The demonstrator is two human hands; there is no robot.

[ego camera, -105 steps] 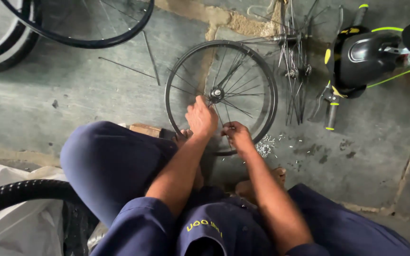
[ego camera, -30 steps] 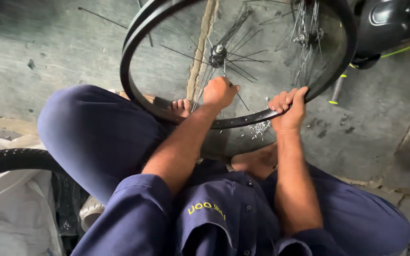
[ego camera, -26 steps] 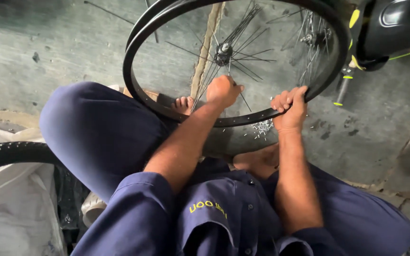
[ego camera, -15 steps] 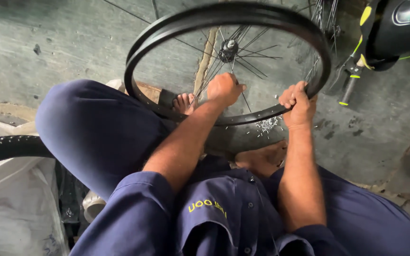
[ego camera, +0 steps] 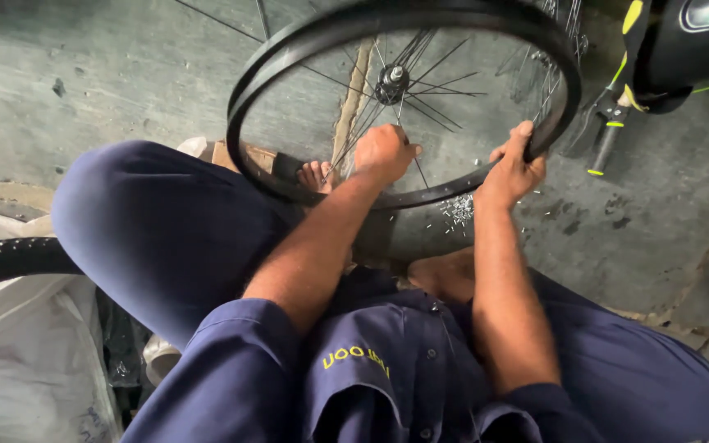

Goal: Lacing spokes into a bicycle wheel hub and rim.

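The bicycle wheel rim [ego camera: 289, 57] stands tilted above the concrete floor [ego camera: 84, 74], in front of the seated person's knees. The left hand [ego camera: 383, 152] reaches forward with the forearm extended, curled into a fist among the spokes [ego camera: 445, 86] below the hub [ego camera: 391, 78]. The right hand [ego camera: 514, 164], arm nearly straight, grips the rim's lower right edge, fingers wrapped over it. Small metal bits [ego camera: 457, 209] lie scattered on the floor beneath.

The bicycle wheel [ego camera: 404, 90], flat on the floor earlier, now stands tilted up. The right hand [ego camera: 512, 168] has moved along the rim to its right side.
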